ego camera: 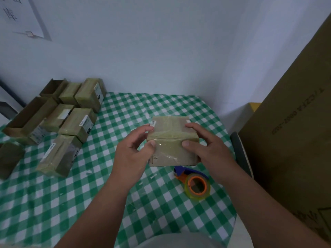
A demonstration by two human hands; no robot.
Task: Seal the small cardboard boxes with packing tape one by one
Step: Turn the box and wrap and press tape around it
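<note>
A small cardboard box [171, 135] with clear tape across its top and front is held above the green checked tablecloth [89, 194]. My left hand [133, 154] grips its left side, thumb on the front face and fingers at the top edge. My right hand [206, 147] grips its right side, thumb on the front face, fingers over the top. A tape dispenser [194, 183] with a blue handle and orange core lies on the cloth just below the box.
Several small cardboard boxes [59, 120], some taped and some standing open, are grouped at the left of the table. A large brown carton [295, 140] stands at the right. A dark chair back [240, 153] shows beside it. A white wall runs behind.
</note>
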